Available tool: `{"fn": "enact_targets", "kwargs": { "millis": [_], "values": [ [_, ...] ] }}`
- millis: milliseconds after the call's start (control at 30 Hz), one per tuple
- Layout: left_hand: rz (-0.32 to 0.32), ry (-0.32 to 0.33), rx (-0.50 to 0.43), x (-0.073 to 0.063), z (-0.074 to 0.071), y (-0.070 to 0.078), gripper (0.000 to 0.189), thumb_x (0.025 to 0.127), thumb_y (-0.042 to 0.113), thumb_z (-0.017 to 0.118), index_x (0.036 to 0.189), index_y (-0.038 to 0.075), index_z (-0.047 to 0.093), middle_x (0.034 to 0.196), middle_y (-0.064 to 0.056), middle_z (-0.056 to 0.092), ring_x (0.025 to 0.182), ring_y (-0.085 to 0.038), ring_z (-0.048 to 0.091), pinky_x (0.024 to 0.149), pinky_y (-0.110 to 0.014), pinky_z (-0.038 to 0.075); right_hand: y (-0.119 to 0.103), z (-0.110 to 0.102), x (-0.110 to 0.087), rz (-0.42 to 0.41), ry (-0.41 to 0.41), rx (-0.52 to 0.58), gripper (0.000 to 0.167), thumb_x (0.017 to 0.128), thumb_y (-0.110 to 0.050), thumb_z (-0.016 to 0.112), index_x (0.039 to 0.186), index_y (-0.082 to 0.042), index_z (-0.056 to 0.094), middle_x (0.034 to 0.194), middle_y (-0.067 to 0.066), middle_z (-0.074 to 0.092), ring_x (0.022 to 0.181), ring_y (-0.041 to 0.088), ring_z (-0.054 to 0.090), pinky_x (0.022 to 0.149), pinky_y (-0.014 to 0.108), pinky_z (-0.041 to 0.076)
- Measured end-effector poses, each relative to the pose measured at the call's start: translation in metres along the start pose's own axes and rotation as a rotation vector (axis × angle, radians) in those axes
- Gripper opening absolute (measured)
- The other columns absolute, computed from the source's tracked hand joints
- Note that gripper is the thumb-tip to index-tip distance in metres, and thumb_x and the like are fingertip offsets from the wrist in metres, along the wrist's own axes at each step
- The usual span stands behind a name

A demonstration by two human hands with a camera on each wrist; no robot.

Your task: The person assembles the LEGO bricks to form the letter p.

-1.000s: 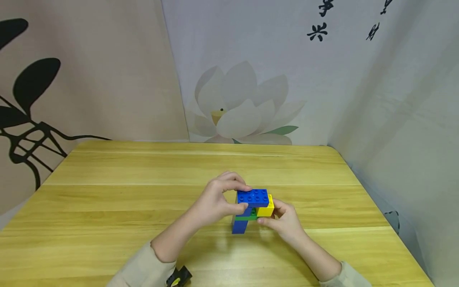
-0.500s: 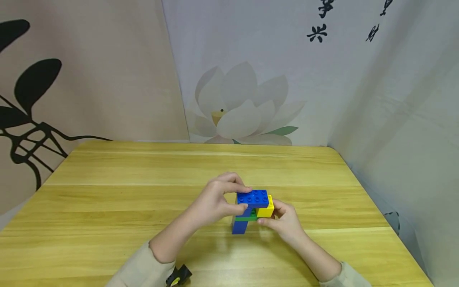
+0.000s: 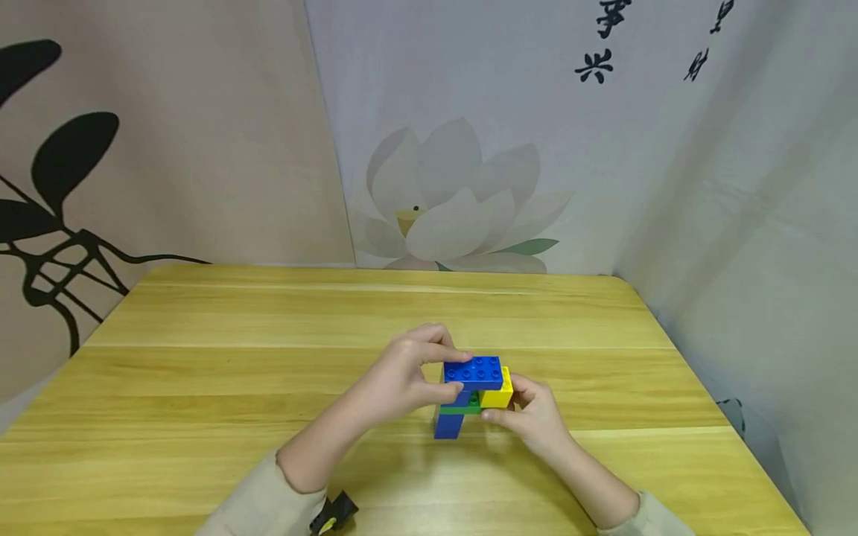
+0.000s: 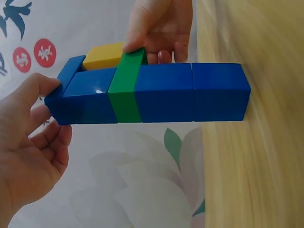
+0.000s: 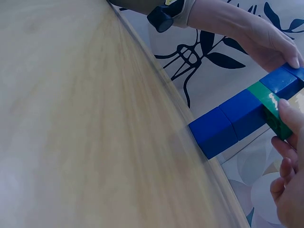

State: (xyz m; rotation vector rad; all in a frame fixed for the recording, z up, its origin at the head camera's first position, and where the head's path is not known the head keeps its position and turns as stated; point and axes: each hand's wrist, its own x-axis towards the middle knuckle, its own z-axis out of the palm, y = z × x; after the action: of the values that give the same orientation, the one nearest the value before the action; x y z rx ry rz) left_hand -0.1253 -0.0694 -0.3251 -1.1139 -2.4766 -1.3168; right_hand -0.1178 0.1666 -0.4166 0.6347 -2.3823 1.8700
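A small tower of toy building bricks stands upright on the table. Two blue bricks, a lower one (image 4: 221, 92) and one above it (image 4: 164, 92), carry a longer green brick (image 4: 127, 80) that juts out to the right. On the green one sit another blue brick (image 4: 92, 95) and, at its right end, a yellow brick (image 3: 496, 397). A studded blue brick (image 3: 479, 378) spans the top. My left hand (image 3: 405, 376) pinches this top brick between thumb and fingers at its left end. With thumb and curled fingers, my right hand (image 3: 539, 417) grips the green brick's jutting end, beside the yellow one.
The wooden table (image 3: 234, 372) stretches around the tower to a back edge against a printed curtain (image 3: 456, 193). A black strapped device (image 3: 335, 514) sits at the left sleeve (image 3: 268, 499).
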Motion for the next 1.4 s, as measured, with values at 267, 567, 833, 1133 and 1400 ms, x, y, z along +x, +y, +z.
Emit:
{"fn": "enact_targets", "kwargs": {
  "millis": [267, 567, 833, 1133, 1400],
  "values": [
    [0.023, -0.035, 0.129, -0.0010, 0.0001, 0.0038, 0.036, 0.079, 0.011, 0.077, 0.114, 0.007, 0.071, 0.084, 0.005, 0.044, 0.078, -0.012, 0.042, 0.059, -0.023, 0.040, -0.0004, 0.0002, -0.0002, 0.006, -0.002, -0.007, 0.035, 0.077, 0.001, 0.077, 0.110, 0.004, 0.066, 0.088, -0.002, 0.068, 0.071, 0.013, 0.050, 0.062, 0.023, 0.039],
    [0.048, -0.066, 0.175, -0.0033, 0.0020, 0.0043, 0.038, 0.084, 0.014, 0.075, 0.121, 0.015, 0.068, 0.090, 0.008, 0.046, 0.081, -0.013, 0.042, 0.065, -0.026, 0.042, 0.0006, -0.0002, -0.0009, -0.010, -0.006, 0.004, 0.034, 0.077, 0.002, 0.076, 0.110, 0.004, 0.066, 0.088, -0.002, 0.069, 0.071, 0.012, 0.051, 0.061, 0.023, 0.040],
    [0.141, -0.087, 0.232, -0.0039, 0.0019, 0.0008, 0.034, 0.088, 0.015, 0.070, 0.121, 0.022, 0.069, 0.091, 0.007, 0.043, 0.080, -0.012, 0.039, 0.068, -0.029, 0.035, 0.0015, -0.0001, -0.0004, -0.028, -0.014, 0.018, 0.034, 0.078, 0.002, 0.076, 0.111, 0.003, 0.066, 0.088, 0.000, 0.069, 0.070, 0.013, 0.052, 0.060, 0.024, 0.040],
    [0.095, -0.134, 0.315, -0.0026, 0.0009, 0.0050, 0.035, 0.090, 0.019, 0.068, 0.124, 0.026, 0.066, 0.091, 0.008, 0.039, 0.079, -0.012, 0.037, 0.069, -0.028, 0.034, 0.0004, -0.0007, 0.0002, -0.023, -0.006, 0.007, 0.032, 0.078, 0.002, 0.075, 0.109, 0.003, 0.067, 0.089, 0.001, 0.069, 0.071, 0.013, 0.052, 0.061, 0.024, 0.040],
    [0.098, -0.135, 0.342, -0.0025, 0.0016, 0.0047, 0.036, 0.090, 0.018, 0.067, 0.125, 0.028, 0.066, 0.091, 0.008, 0.038, 0.080, -0.012, 0.037, 0.071, -0.029, 0.033, -0.0004, 0.0001, 0.0008, -0.006, -0.004, 0.008, 0.033, 0.077, 0.003, 0.076, 0.109, 0.004, 0.066, 0.093, -0.002, 0.070, 0.077, 0.013, 0.056, 0.065, 0.025, 0.041]
  ]
}}
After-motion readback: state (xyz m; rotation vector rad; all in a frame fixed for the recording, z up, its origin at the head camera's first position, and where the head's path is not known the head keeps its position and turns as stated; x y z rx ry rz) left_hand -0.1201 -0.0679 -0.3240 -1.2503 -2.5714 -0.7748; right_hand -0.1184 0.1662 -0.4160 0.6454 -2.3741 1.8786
